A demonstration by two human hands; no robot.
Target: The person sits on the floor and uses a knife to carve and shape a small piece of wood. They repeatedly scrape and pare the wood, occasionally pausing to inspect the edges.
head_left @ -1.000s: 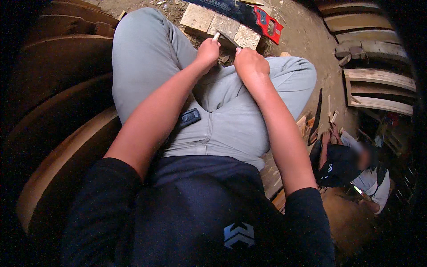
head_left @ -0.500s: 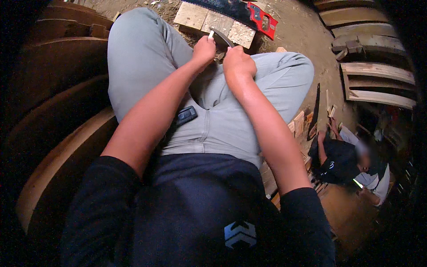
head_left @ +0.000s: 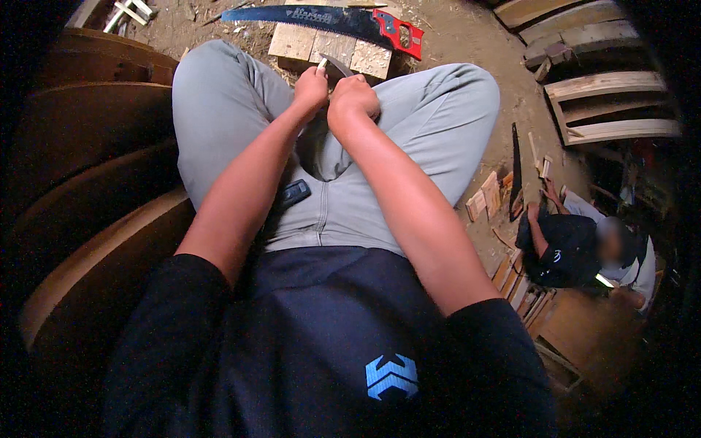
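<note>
Between my knees my left hand [head_left: 312, 89] is closed round a thin pale wooden stick [head_left: 322, 64], whose tip sticks up past the fingers. My right hand [head_left: 353, 101] grips a knife [head_left: 337, 66] with a curved blade; its handle is hidden in the fist. The blade slants up and left toward the stick's tip; I cannot tell whether it touches. Just beyond both hands stands a low wooden block [head_left: 293, 44] strewn with shavings. Lying across it is a handsaw [head_left: 310, 20] with a red handle.
A small black device [head_left: 296, 192] lies on my lap. Curved wooden boards [head_left: 109, 248] stand close on my left. To the right, another person [head_left: 558, 244] works low down, near wood offcuts [head_left: 485, 196] and a dark saw [head_left: 516, 171]. Wooden frames [head_left: 613, 87] stand at far right.
My right hand has come closer to my left, with the knife in it. The view has shifted, so more of the saw's blade shows. Both grips stay the same.
</note>
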